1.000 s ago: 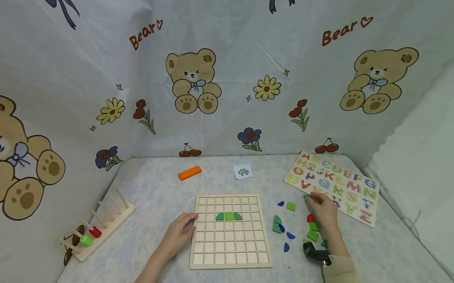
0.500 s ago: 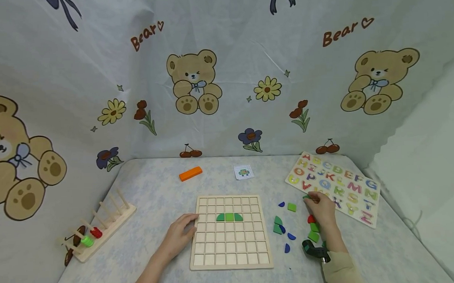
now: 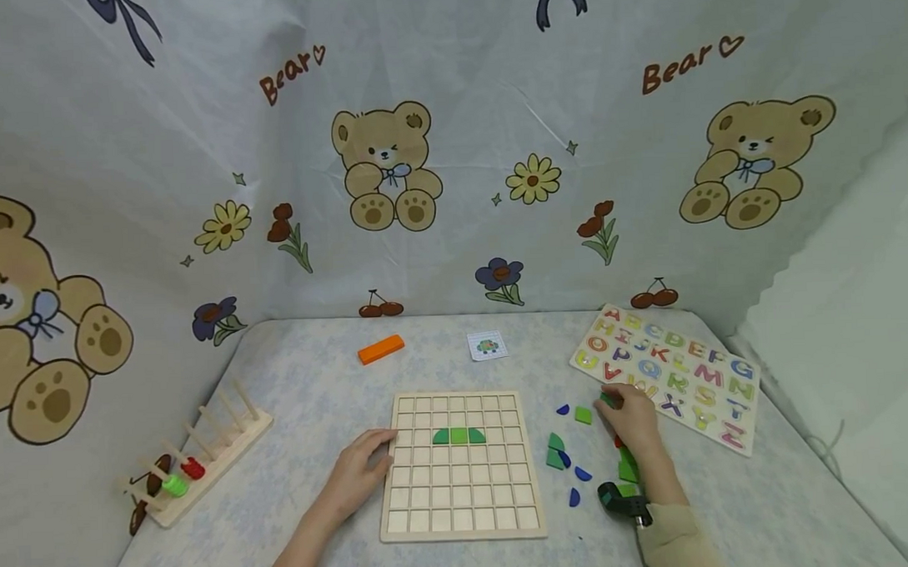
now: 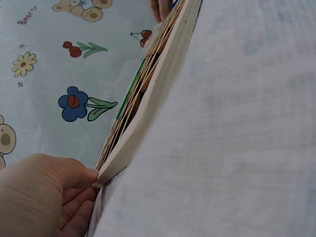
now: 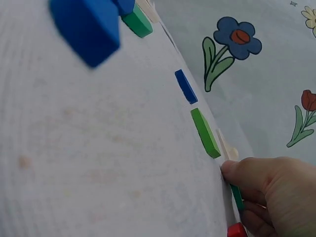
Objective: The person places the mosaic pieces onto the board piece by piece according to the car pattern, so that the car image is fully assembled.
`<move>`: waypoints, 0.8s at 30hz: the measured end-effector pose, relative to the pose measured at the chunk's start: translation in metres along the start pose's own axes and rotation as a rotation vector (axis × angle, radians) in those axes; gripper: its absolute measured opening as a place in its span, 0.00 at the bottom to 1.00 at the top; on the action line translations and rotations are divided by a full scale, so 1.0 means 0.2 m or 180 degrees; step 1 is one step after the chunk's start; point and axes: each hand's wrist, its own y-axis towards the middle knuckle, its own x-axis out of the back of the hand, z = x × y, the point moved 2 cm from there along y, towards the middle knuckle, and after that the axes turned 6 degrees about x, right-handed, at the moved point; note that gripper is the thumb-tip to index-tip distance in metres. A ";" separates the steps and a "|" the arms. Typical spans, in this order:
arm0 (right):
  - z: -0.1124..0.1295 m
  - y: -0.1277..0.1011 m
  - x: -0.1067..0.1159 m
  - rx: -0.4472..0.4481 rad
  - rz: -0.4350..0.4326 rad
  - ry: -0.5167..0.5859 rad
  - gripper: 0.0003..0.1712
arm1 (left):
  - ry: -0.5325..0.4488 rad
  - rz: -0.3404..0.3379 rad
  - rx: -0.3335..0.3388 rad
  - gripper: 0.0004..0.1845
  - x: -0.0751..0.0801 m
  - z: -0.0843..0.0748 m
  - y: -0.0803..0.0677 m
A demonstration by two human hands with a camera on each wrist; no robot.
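Observation:
My left hand (image 3: 355,475) holds the left edge of a wooden grid board (image 3: 425,518); in the left wrist view its thumb (image 4: 74,172) lies on the rim, fingers curled below. A light green square (image 3: 458,435) sits in the grid between two dark green curved-edge pieces, the left one (image 3: 440,436) and the right one (image 3: 476,434). Beside the alphabet board, my right hand (image 3: 633,417) pinches a dark green piece (image 3: 607,400), whose edge shows between thumb and fingers in the right wrist view; its full shape is hidden. A light green square (image 5: 205,133) lies near that hand.
Several blue, green and red pieces lie right of the grid, including a blue half-round piece (image 3: 582,473) and a red piece (image 5: 237,230). An alphabet board (image 3: 730,441), picture card (image 3: 487,346), orange block (image 3: 381,349) and wooden peg rack (image 3: 205,476) surround the work area.
My right hand has shifted slightly left with the dark green piece, off the alphabet board's lower edge. The left hand stays on the grid board.

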 end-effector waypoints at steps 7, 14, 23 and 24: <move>-0.01 -0.01 0.00 0.0089 -0.0037 -0.0044 0.17 | -0.0015 -0.0024 -0.0001 0.21 0.00 0.00 0.00; 0.02 -0.02 0.02 -0.0020 -0.0108 -0.0181 0.19 | -0.0037 -0.0010 0.0009 0.21 0.00 -0.01 0.00; 0.02 -0.04 0.04 0.0184 -0.0062 -0.0124 0.18 | -0.0043 -0.0003 0.0024 0.21 0.01 -0.01 -0.01; 0.01 -0.04 0.04 0.0191 -0.0078 -0.0157 0.18 | -0.0046 0.0001 0.0029 0.21 0.01 -0.01 -0.01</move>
